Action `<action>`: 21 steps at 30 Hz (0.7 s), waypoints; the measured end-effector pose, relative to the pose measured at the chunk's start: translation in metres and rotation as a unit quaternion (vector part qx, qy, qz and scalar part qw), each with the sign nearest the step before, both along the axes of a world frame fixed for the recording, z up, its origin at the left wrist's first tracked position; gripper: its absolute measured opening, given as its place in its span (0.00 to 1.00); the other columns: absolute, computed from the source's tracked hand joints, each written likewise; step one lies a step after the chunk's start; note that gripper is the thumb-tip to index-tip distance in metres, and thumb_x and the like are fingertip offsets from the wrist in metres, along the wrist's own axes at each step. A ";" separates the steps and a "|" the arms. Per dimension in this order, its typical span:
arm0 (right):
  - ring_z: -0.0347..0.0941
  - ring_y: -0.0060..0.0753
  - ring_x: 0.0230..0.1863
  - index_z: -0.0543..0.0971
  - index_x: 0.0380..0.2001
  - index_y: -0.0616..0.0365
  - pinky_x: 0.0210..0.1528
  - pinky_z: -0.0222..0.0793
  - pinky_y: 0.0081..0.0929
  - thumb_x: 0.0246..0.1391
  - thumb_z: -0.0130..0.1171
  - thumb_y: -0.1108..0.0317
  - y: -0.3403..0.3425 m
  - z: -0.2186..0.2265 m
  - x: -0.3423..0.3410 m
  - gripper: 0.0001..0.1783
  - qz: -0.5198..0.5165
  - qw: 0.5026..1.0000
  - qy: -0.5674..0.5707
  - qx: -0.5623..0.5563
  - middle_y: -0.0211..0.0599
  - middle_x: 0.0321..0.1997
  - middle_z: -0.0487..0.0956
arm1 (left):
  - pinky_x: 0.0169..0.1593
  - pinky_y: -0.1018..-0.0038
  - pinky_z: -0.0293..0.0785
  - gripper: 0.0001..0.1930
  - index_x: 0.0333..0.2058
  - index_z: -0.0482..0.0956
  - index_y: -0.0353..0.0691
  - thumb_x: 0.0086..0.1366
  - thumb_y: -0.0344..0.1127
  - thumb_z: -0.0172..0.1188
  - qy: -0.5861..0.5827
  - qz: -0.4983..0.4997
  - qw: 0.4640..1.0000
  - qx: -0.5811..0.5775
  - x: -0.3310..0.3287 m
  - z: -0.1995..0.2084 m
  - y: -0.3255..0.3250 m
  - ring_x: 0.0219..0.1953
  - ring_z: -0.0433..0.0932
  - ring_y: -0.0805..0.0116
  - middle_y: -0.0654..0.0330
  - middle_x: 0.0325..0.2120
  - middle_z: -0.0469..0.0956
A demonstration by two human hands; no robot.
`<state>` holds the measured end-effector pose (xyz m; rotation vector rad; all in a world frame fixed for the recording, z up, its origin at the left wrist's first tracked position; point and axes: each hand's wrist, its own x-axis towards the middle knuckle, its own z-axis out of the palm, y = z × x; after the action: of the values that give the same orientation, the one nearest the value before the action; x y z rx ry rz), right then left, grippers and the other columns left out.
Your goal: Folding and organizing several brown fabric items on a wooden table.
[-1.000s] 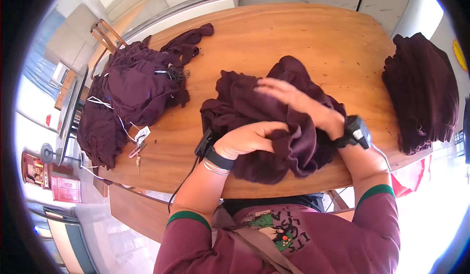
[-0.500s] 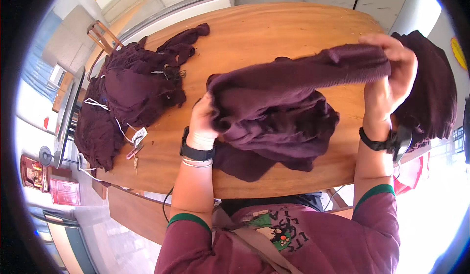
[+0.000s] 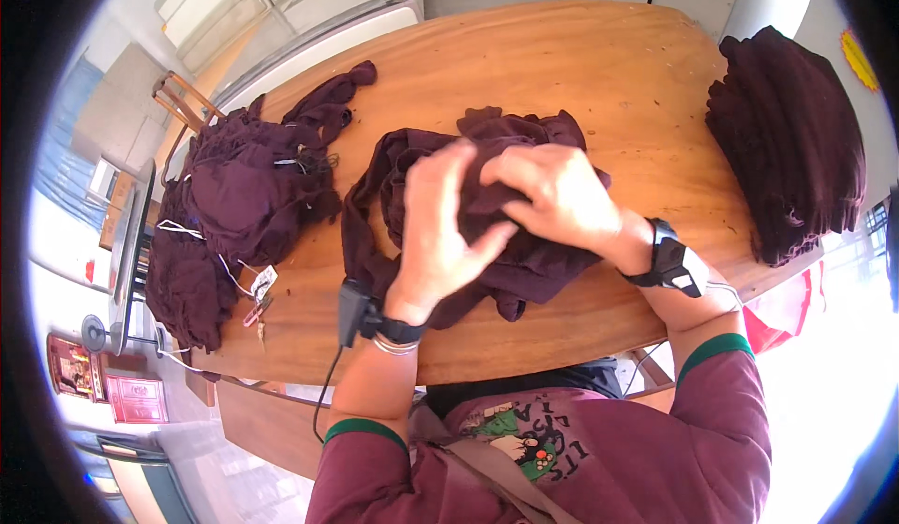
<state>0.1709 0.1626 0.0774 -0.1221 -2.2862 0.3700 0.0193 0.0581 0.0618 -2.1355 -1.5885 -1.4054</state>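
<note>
A dark purple knitted garment (image 3: 534,266) lies bunched on the wooden table (image 3: 449,351) in front of me, one long strip of it curving out to the left. My left hand (image 3: 433,229) is over its left part, with thumb and fingers apart and the fingertips blurred. Close beside it, my right hand (image 3: 557,196) has its fingers curled and seems to pinch the cloth, though the grip is partly hidden.
To the left is a loose heap of dark purple garments (image 3: 243,191), with white cords and a small tag (image 3: 263,282) near it. A neatly layered stack of dark purple cloth (image 3: 791,149) stands at the right edge. A wooden chair back (image 3: 183,101) is beyond the heap.
The garment was stretched between my raised hands; now it is down on the table in a bunch. My right hand has come left and my two hands are close together.
</note>
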 end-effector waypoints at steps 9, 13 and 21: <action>0.63 0.51 0.59 0.61 0.62 0.52 0.60 0.57 0.42 0.33 0.73 0.61 0.017 0.011 0.006 0.50 -0.030 0.994 -0.101 -0.023 0.45 0.58 0.68 | 0.58 0.72 0.64 0.14 0.50 0.70 0.34 0.69 0.32 0.44 -0.587 -0.234 0.768 -0.107 -0.047 -0.018 -0.010 0.53 0.70 0.70 0.58 0.47 0.73; 0.70 0.46 0.52 0.73 0.52 0.57 0.57 0.62 0.36 0.39 0.69 0.69 0.068 -0.033 0.006 0.31 -0.051 0.969 -0.208 -0.120 0.44 0.49 0.77 | 0.64 0.67 0.59 0.19 0.56 0.65 0.36 0.72 0.39 0.41 -0.595 -0.314 0.735 -0.083 -0.056 -0.030 -0.015 0.59 0.66 0.65 0.56 0.56 0.67; 0.74 0.25 0.39 0.75 0.40 0.63 0.45 0.70 0.22 0.52 0.46 0.83 0.095 0.023 0.053 0.13 -0.098 0.889 0.334 -0.298 0.35 0.37 0.78 | 0.60 0.66 0.64 0.20 0.53 0.68 0.30 0.61 0.21 0.51 -0.456 -0.132 0.879 -0.037 -0.085 -0.025 -0.007 0.55 0.70 0.58 0.52 0.53 0.70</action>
<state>0.2238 0.2576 0.1000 -0.4577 -1.4076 0.8521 -0.0660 0.0508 0.0368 -1.8467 -1.5968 -2.7653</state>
